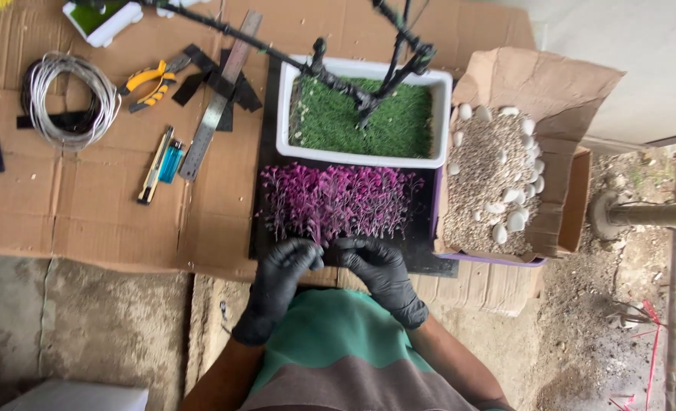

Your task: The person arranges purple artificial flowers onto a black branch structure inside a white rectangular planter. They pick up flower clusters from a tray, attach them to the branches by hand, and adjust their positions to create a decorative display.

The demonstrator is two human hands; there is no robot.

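Covering the floor, flattened brown cardboard [109, 198] carries a black tray [265, 228] with a white tub of green turf [368, 118], then a bristly purple plant mat [338, 199]. Both black-gloved hands, left hand [281, 270] and right hand [376, 266], pinch the mat's near edge, fingers curled.

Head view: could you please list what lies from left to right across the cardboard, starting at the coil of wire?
Coil of grey wire → yellow-handled pliers → blue lighter → metal ruler → white tray of green turf → cardboard box of gravel and white pebbles.
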